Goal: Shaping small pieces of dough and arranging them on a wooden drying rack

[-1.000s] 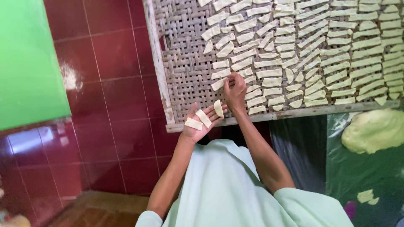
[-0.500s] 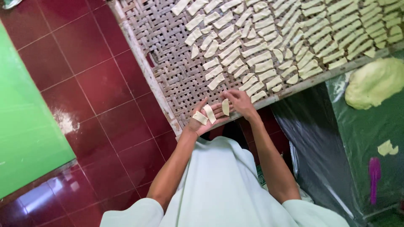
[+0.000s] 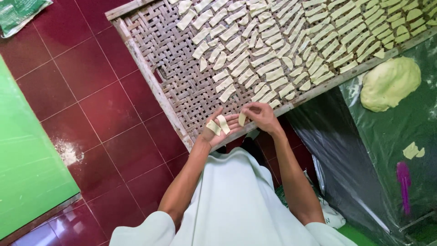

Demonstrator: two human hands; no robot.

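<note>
While the woven tray (image 3: 168,59) lay on the tiled floor (image 3: 91,100) just beyond both hands, its far and right-hand parts were packed with rows of pale strips (image 3: 291,50), and bare weave showed only ahead of the left hand. A dark sheet (image 3: 337,150) spread to the right of the right hand, and on it, well apart from both hands, sat a dough lump (image 3: 390,83) with a few scraps (image 3: 413,150) nearer the body. The left hand (image 3: 219,129) was held palm up and spread over the tray's near edge, two loose strips (image 3: 217,125) lying across its fingers. The right hand (image 3: 260,116) pinched a third strip (image 3: 242,119) between thumb and fingertips, just beside the left fingertips. To do the laying well, I judged, each strip wanted a light pinch, set flat on bare weave beside the last row, parallel and not overlapping, the left palm kept level.
</note>
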